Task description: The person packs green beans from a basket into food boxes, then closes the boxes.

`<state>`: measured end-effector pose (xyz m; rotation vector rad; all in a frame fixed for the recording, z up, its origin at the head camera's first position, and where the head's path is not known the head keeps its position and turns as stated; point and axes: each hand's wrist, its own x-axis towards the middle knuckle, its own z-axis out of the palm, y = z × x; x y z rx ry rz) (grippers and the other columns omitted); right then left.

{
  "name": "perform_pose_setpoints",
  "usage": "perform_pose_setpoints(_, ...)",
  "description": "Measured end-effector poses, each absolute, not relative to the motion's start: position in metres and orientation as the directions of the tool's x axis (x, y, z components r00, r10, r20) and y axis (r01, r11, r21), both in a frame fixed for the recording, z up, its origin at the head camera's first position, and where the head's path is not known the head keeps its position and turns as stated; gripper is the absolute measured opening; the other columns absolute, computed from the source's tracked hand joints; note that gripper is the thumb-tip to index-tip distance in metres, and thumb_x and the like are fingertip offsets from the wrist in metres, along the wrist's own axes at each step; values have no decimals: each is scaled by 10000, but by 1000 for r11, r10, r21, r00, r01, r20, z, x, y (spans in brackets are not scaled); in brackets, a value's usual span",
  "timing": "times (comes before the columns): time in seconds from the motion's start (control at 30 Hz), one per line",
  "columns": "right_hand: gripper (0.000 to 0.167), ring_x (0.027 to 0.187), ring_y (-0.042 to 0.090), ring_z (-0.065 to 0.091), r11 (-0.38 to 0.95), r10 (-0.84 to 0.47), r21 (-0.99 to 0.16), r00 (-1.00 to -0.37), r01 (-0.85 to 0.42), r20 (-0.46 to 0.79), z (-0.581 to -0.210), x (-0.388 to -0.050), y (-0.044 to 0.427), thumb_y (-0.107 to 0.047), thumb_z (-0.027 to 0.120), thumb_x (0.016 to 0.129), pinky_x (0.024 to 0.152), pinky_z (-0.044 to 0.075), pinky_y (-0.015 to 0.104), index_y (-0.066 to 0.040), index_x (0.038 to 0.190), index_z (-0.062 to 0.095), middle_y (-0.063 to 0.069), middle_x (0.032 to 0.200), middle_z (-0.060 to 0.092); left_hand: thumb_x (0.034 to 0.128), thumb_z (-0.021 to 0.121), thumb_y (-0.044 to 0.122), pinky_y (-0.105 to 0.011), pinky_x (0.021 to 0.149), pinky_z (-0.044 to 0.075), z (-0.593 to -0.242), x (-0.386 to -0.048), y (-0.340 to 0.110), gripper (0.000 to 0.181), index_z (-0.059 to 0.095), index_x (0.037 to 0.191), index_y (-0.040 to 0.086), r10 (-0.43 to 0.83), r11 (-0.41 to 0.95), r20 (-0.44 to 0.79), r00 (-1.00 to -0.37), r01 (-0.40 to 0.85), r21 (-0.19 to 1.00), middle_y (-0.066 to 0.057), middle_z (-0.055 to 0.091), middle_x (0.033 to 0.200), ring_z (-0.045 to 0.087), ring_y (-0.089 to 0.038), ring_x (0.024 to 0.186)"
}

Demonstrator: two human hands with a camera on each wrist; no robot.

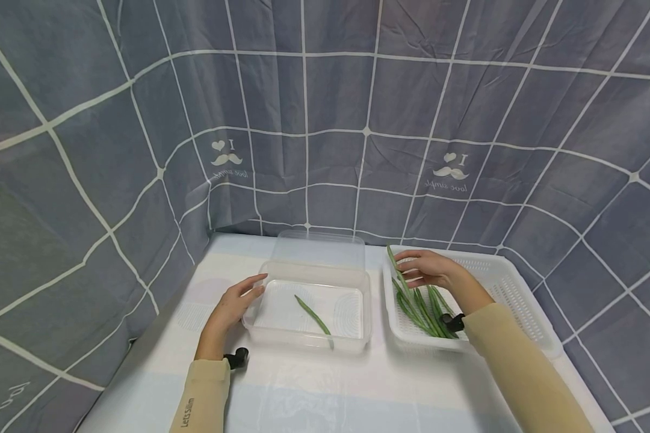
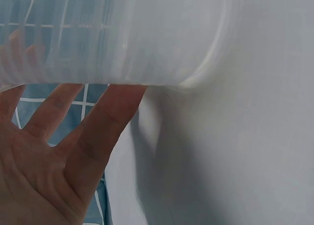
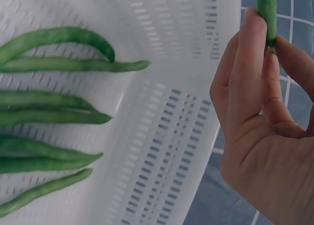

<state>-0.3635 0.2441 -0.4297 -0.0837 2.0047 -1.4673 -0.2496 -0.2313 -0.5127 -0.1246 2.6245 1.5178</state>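
My right hand [image 1: 425,267] pinches one green bean [image 3: 266,11] between thumb and fingers, holding it up over the left side of a white perforated basket [image 1: 525,300]. Several more green beans [image 1: 424,313] lie in that basket below the hand. To the left stands a clear plastic container [image 1: 306,341], with a single green bean [image 1: 313,315] on its bottom. My left hand [image 1: 233,304] rests at the container's left side. Its fingers [image 2: 98,131] look fairly straight and spread against the wall in the left wrist view; some show blurred through the plastic.
Behind the container lies a clear lid [image 1: 319,248], near the table's back edge. A pale, pastel-patterned cover lies on the table [image 1: 303,391]. Grey curtain [image 1: 336,162] with white grid lines closes in the back and both sides.
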Motion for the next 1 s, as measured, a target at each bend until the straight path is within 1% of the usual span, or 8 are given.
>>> perform_pose_setpoints(0.17, 442, 847, 88, 691, 346, -427, -885, -787, 312, -445, -429, -363, 229, -116, 634, 1065, 775, 634, 292, -39, 1482, 507, -38, 977, 671, 1115, 552, 380, -745, 1222, 301, -512, -250, -231, 506, 505, 1597, 232, -20, 500, -129, -991, -121, 857, -254, 341, 1709, 290, -517, 1589)
perform_pose_setpoints(0.33, 427, 814, 82, 685, 324, -436, -892, -787, 316, -438, -427, -361, 214, -98, 629, 1064, 721, 624, 271, -40, 1473, 520, -24, 979, 660, 1112, 558, 387, -748, 1222, 298, -513, -251, -231, 510, 508, 1595, 230, -15, 495, -129, -991, -120, 861, -260, 338, 1708, 283, -519, 1591)
perform_pose_setpoints(0.5, 448, 821, 79, 701, 345, -445, -893, -787, 289, -427, -423, -358, 198, -97, 636, 1056, 718, 629, 263, -28, 1482, 517, -14, 1004, 662, 1109, 565, 387, -744, 1225, 298, -513, -251, -231, 510, 513, 1592, 229, -8, 495, -123, -992, -111, 862, -260, 345, 1705, 284, -512, 1593)
perform_pose_setpoints(0.7, 445, 827, 92, 722, 367, -452, -890, -784, 271, -425, -418, -353, 170, -98, 661, 1042, 719, 640, 274, -50, 1472, 557, 6, 1023, 689, 1108, 568, 377, -738, 1222, 309, -512, -251, -230, 510, 512, 1592, 226, -20, 489, -137, -990, -129, 862, -264, 332, 1709, 284, -520, 1589)
perform_pose_setpoints(0.87, 424, 856, 118, 741, 383, -479, -886, -764, 261, -432, -417, -349, 144, -93, 679, 1030, 736, 650, 294, -50, 1443, 593, 67, 1063, 728, 1110, 566, 374, -736, 1228, 300, -512, -249, -230, 508, 513, 1591, 219, -24, 493, -140, -990, -134, 860, -252, 334, 1712, 283, -511, 1593)
perform_pose_setpoints(1.0, 402, 865, 132, 747, 394, -496, -881, -746, 264, -445, -420, -347, 127, -95, 692, 1020, 729, 652, 296, -55, 1414, 618, 77, 1057, 741, 1112, 560, 378, -740, 1225, 299, -512, -249, -229, 509, 509, 1594, 221, -22, 496, -144, -989, -136, 858, -251, 330, 1715, 278, -512, 1595)
